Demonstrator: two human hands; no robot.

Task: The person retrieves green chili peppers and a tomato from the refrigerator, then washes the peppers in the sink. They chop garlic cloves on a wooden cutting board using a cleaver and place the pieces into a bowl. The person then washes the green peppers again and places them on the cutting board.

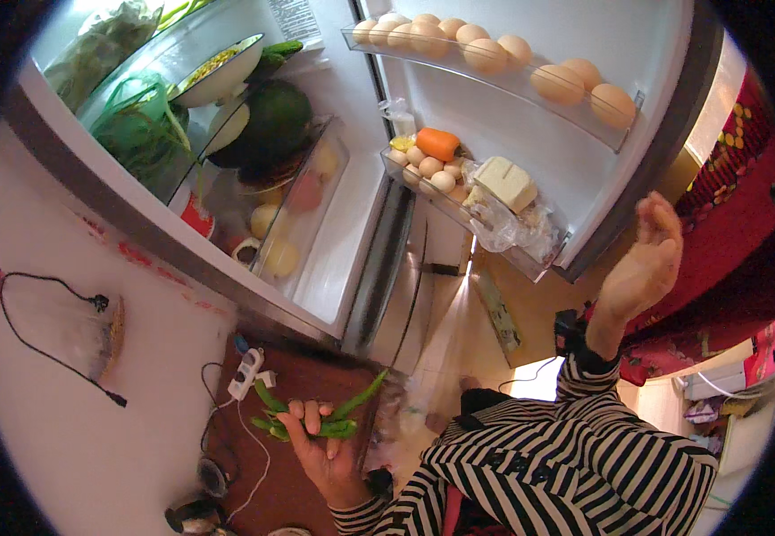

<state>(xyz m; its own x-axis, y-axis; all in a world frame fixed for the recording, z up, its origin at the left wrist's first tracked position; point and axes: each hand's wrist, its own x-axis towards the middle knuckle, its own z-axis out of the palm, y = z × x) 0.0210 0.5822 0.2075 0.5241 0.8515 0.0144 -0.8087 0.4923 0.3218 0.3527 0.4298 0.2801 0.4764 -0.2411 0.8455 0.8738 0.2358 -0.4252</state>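
Observation:
Several long green chili peppers (361, 398) are gripped in my left hand (330, 462), their tips sticking out on both sides of the curled fingers. This hand is above a reddish-brown surface at the lower left. At the right, my right hand (642, 261) is raised beside the outer edge of the refrigerator door (662, 127), with nothing visible in its cupped palm. Whether it touches the door is unclear. The refrigerator stands open, showing a halved watermelon (284, 117), an enamel bowl of food (223, 70) and a green plastic bag of vegetables (140, 127).
Eggs (488, 53) line the upper door rack; the lower rack (441, 201) holds smaller eggs, a carrot piece (438, 143) and a pale block (508, 182). A white power strip (247, 374) with cords lies near my left hand. Red patterned cloth (729, 248) hangs at the right.

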